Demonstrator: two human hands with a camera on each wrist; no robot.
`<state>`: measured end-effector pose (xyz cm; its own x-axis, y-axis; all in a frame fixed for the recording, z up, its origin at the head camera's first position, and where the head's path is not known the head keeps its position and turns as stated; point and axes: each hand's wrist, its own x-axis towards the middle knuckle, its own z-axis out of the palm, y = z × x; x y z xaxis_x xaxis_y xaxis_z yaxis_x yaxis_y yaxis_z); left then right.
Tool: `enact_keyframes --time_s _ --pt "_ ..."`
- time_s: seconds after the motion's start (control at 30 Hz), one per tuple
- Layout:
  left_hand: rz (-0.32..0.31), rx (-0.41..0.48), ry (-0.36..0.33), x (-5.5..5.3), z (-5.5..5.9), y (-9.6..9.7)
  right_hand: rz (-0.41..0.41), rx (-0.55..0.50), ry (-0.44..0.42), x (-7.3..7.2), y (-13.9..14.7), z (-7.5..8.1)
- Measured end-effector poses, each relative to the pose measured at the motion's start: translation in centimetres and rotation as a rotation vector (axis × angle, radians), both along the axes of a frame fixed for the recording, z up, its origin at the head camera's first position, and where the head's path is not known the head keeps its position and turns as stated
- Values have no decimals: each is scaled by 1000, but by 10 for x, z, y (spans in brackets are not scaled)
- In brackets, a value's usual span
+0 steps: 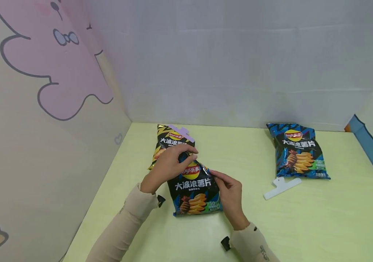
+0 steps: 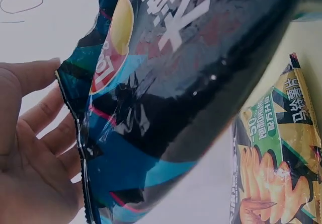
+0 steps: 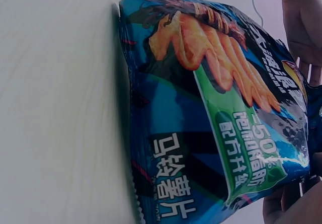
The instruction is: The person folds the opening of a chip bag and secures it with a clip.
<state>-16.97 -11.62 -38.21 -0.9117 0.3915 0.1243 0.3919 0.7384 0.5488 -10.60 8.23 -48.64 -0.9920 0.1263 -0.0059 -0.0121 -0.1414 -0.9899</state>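
A blue and black bag of potato chips (image 1: 193,193) is held between both hands near the middle of the table, its top edge raised. My left hand (image 1: 170,162) is at its upper left corner; in the left wrist view the thumb (image 2: 37,75) meets the crimped top edge, with the fingers behind it. My right hand (image 1: 230,196) pinches the bag's upper right edge. Behind the left hand lies a yellow and black chip bag (image 1: 161,141), partly hidden, with a purple sealing clip (image 1: 182,132) across its top.
A second blue chip bag (image 1: 299,154) lies at the back right of the yellow-green table (image 1: 343,218). Just in front of it is a white sealing clip (image 1: 282,188). Printed cloth walls (image 1: 225,72) stand at the back and sides.
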Motion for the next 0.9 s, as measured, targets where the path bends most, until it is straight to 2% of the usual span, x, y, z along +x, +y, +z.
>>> enact_keyframes --time_s 0.43,0.9 --pt "23 -120 -10 2 0 -4 -19 23 -12 3 2 -2" --pt "27 -87 3 4 0 -4 50 -33 -37 5 2 6"
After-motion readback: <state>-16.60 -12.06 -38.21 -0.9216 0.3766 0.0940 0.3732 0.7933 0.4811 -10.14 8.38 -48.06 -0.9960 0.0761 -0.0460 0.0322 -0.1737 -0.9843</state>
